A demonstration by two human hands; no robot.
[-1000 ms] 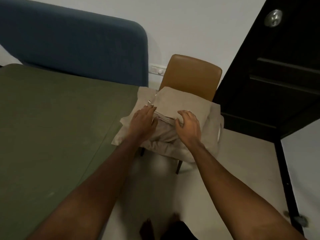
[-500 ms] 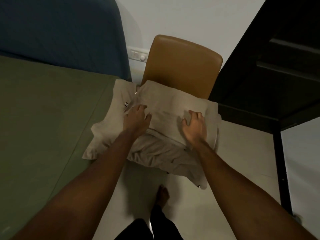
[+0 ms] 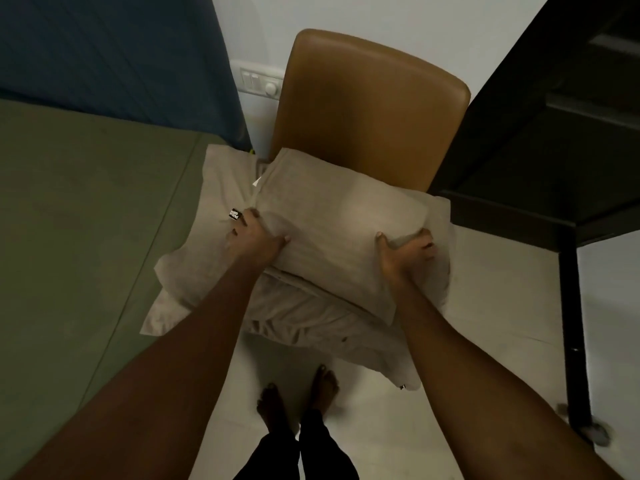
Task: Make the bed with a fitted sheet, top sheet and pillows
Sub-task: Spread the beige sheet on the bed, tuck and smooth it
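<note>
Head view: the camera is looking steeply down over a pile of beige bedding on a chair.
Folded sheet [image 3: 332, 230]: a flat, squarish beige slab with a fine woven texture and crisp folded edges is lying on top of the pile, above the chair seat.
Left hand [image 3: 254, 239]: it is pressing on the folded sheet's left edge, thumb on top and the fingers tucked into the cloth, so it is clamping that edge.
Right hand [image 3: 407, 251]: it is gripping the sheet's right edge, thumb over the top and the fingers curling underneath, closed on the fabric.
Crumpled sheet [image 3: 304, 317]: softer, wrinkled beige cloth is bunching under the folded slab and sagging over the seat's front.
Pillows [image 3: 207, 216]: plump beige pillows in smooth cases are sitting beneath the pile; one is overhanging onto the mattress, a small black label showing beside the left hand, and another is hanging off the chair's right front.
Chair [image 3: 370, 109]: its tan backrest, smooth like leather with rounded corners, is rising behind the pile.
Mattress [image 3: 79, 216]: a bare olive-green surface, matte with a stitched seam, is lying left of the chair.
Headboard [image 3: 110, 53]: dark blue upholstery is standing behind the mattress.
Dark furniture [image 3: 554, 133]: a black, hard-edged piece is standing right of the chair.
Floor [image 3: 467, 358]: pale and smooth, it is bearing the person's bare feet [image 3: 298, 393].
</note>
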